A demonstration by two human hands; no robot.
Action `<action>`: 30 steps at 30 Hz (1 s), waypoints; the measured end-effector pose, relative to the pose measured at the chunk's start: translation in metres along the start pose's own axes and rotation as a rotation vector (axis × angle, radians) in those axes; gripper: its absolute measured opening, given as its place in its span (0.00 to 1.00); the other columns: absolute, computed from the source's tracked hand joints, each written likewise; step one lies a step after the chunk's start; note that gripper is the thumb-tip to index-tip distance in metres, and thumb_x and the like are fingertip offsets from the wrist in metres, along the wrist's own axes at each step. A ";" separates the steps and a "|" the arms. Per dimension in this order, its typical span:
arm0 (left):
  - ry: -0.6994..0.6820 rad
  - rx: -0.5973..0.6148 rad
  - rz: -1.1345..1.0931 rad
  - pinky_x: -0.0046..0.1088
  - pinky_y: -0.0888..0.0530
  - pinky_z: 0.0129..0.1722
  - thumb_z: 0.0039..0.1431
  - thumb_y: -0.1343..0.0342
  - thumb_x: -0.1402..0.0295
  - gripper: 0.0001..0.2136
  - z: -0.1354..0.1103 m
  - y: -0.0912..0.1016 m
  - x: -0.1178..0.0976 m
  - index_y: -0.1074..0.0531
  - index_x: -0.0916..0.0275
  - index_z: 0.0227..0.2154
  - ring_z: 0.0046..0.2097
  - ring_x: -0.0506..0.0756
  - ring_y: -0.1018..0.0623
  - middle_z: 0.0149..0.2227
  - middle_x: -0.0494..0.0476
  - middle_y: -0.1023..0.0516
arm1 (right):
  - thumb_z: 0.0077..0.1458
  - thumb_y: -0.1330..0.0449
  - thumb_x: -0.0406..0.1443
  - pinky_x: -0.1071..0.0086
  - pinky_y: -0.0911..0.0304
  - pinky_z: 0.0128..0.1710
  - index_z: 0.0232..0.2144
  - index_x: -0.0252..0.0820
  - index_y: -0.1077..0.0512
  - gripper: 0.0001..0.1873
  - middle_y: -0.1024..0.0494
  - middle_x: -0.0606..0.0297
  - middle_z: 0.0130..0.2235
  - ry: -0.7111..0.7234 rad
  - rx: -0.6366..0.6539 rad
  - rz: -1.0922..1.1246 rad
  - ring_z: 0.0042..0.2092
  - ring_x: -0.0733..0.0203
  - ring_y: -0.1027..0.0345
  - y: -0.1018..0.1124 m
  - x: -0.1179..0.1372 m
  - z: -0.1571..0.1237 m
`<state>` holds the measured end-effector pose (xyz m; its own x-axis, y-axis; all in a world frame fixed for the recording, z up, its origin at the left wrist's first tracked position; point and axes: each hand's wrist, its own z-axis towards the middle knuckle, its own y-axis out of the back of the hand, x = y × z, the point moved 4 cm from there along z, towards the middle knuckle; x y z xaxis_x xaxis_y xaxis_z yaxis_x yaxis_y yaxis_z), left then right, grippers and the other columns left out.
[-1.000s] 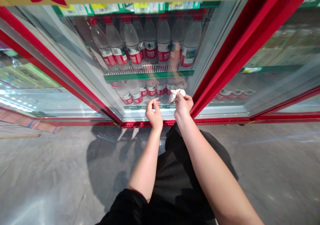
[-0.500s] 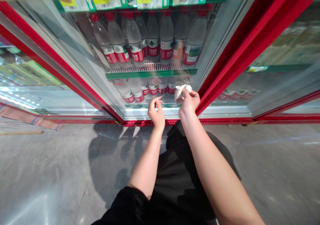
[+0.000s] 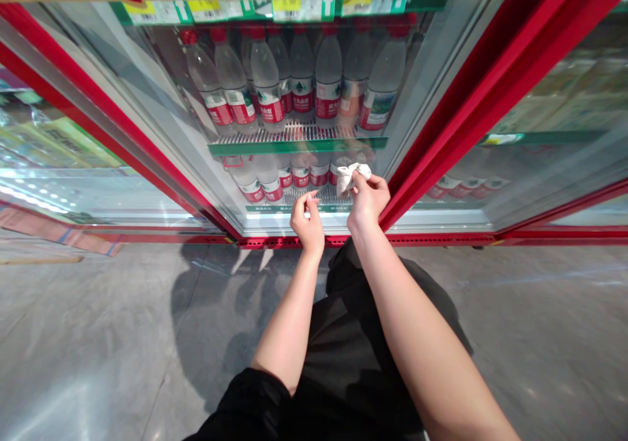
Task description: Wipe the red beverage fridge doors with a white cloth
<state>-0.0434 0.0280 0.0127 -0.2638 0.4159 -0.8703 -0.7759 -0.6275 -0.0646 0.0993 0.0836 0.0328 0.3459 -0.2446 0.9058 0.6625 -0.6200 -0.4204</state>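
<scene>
My right hand (image 3: 369,199) pinches a crumpled white cloth (image 3: 349,178) in front of the glass door (image 3: 417,192), close to its right edge. Part of the cloth is hidden behind my fingers. To the left, my left hand (image 3: 307,222) hangs before the lower part of the same door. Its fingers are loosely bent and a little apart, and I see nothing in them. Behind the glass stand water bottles (image 3: 267,94) with red caps and red-and-white labels, on two shelf levels.
A thick red frame post (image 3: 456,101) runs beside the door on the right. Green shelf edges (image 3: 299,145) and price tags (image 3: 220,9) show inside. Grey floor (image 3: 122,336) lies below, with flat cardboard (image 3: 59,228) at the left. My bent knee (image 3: 353,271) is near the red base.
My right hand has shifted slightly left with the cloth, which is now folded differently. My left hand stays almost where it was. The view has tilted up a little.
</scene>
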 end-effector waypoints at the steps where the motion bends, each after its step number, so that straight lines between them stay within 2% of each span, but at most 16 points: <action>1: 0.001 0.000 0.003 0.27 0.20 0.41 0.75 0.49 0.60 0.14 0.000 0.000 0.000 0.21 0.59 0.40 0.37 0.53 0.15 0.40 0.58 0.13 | 0.45 0.29 0.38 0.68 0.31 0.36 0.32 0.46 0.30 0.14 0.23 0.72 0.31 0.002 -0.019 -0.019 0.34 0.63 0.27 0.001 -0.003 0.000; 4: 0.012 0.002 0.024 0.28 0.20 0.41 0.75 0.49 0.59 0.15 0.000 0.000 0.001 0.20 0.59 0.40 0.38 0.53 0.15 0.40 0.58 0.13 | 0.44 0.29 0.38 0.69 0.32 0.35 0.31 0.47 0.31 0.14 0.25 0.73 0.30 -0.024 -0.015 -0.056 0.33 0.63 0.29 0.001 -0.015 -0.006; 7: 0.024 0.003 0.035 0.28 0.21 0.41 0.75 0.49 0.59 0.15 -0.001 0.001 0.002 0.20 0.59 0.41 0.39 0.53 0.15 0.41 0.58 0.13 | 0.41 0.28 0.39 0.69 0.34 0.30 0.28 0.46 0.32 0.16 0.25 0.73 0.27 -0.084 0.078 -0.063 0.31 0.62 0.30 -0.006 -0.026 -0.017; 9: 0.030 -0.003 0.049 0.28 0.21 0.42 0.74 0.48 0.59 0.14 -0.001 0.001 0.002 0.19 0.59 0.41 0.40 0.54 0.15 0.41 0.58 0.13 | 0.40 0.27 0.41 0.69 0.35 0.29 0.28 0.46 0.32 0.17 0.25 0.74 0.26 -0.107 0.150 -0.058 0.29 0.63 0.31 -0.013 -0.028 -0.023; 12: 0.034 -0.006 0.055 0.28 0.21 0.42 0.75 0.49 0.59 0.14 -0.001 0.002 0.001 0.20 0.59 0.41 0.40 0.54 0.15 0.40 0.58 0.13 | 0.39 0.26 0.43 0.69 0.32 0.32 0.30 0.46 0.31 0.20 0.24 0.74 0.29 -0.081 0.199 -0.038 0.31 0.64 0.30 -0.019 -0.020 -0.023; 16: 0.034 -0.006 0.037 0.28 0.21 0.42 0.76 0.50 0.59 0.15 0.001 0.003 0.002 0.20 0.59 0.41 0.39 0.53 0.15 0.40 0.57 0.13 | 0.44 0.27 0.43 0.68 0.30 0.37 0.33 0.46 0.31 0.18 0.23 0.72 0.33 -0.003 0.116 -0.020 0.35 0.64 0.28 -0.014 -0.010 -0.012; 20: 0.040 -0.013 0.041 0.27 0.21 0.41 0.75 0.50 0.57 0.16 0.001 0.003 0.004 0.21 0.59 0.40 0.38 0.53 0.15 0.40 0.58 0.13 | 0.43 0.29 0.38 0.71 0.33 0.34 0.32 0.46 0.31 0.16 0.25 0.74 0.31 -0.070 0.005 -0.038 0.33 0.65 0.30 -0.006 -0.022 -0.014; 25: 0.050 -0.008 0.076 0.29 0.21 0.42 0.76 0.50 0.56 0.17 0.000 0.003 0.004 0.20 0.59 0.41 0.39 0.54 0.15 0.39 0.57 0.13 | 0.38 0.28 0.37 0.71 0.34 0.28 0.28 0.46 0.33 0.17 0.25 0.75 0.25 -0.185 0.083 -0.014 0.28 0.65 0.30 -0.012 -0.038 -0.027; 30: 0.054 -0.031 0.081 0.28 0.21 0.41 0.75 0.50 0.56 0.17 0.001 0.005 0.003 0.20 0.59 0.41 0.39 0.53 0.15 0.39 0.58 0.13 | 0.39 0.26 0.41 0.69 0.28 0.32 0.29 0.47 0.33 0.19 0.25 0.75 0.27 -0.180 0.145 0.080 0.31 0.64 0.28 -0.016 -0.024 -0.023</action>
<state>-0.0487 0.0272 0.0104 -0.2930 0.3275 -0.8983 -0.7351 -0.6779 -0.0074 0.0649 0.0821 0.0193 0.5050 -0.1439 0.8510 0.7121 -0.4877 -0.5051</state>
